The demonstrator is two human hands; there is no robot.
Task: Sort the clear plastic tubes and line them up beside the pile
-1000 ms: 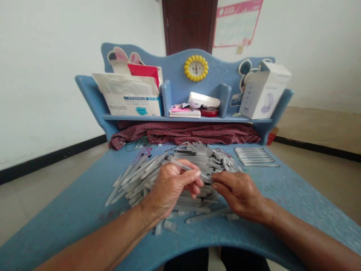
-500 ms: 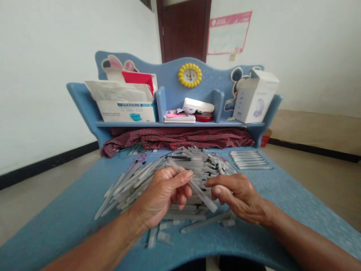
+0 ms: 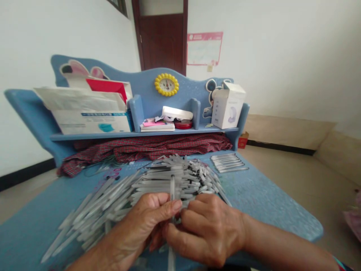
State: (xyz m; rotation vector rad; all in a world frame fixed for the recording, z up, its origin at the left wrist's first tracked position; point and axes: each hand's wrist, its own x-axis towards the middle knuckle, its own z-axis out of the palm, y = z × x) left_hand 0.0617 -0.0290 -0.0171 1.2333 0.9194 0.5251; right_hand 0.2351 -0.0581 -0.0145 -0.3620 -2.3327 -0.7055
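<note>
My left hand (image 3: 153, 212) pinches a translucent white pen (image 3: 172, 188) between thumb and fingers. The pen points away from me, with a dark tip at its far end. Curled around its near part is my right hand (image 3: 203, 227), against the left fingers; the part of the pen inside the grip is hidden. Beyond and beside both hands spreads a large heap of similar translucent pens (image 3: 158, 184), some with black ends. More of them lie at the left (image 3: 93, 214).
A row of slim pens (image 3: 229, 162) lies at the right on the blue table (image 3: 270, 203). Behind the heap, a red checked cloth (image 3: 146, 146) is bunched under a shelf. The shelf bears a mask box (image 3: 93, 120), a white box (image 3: 228, 107) and a red round tin (image 3: 183, 124).
The pen has swung from slanting to pointing straight away from me. My right hand has moved in and closed on its near part. The view has turned right.
</note>
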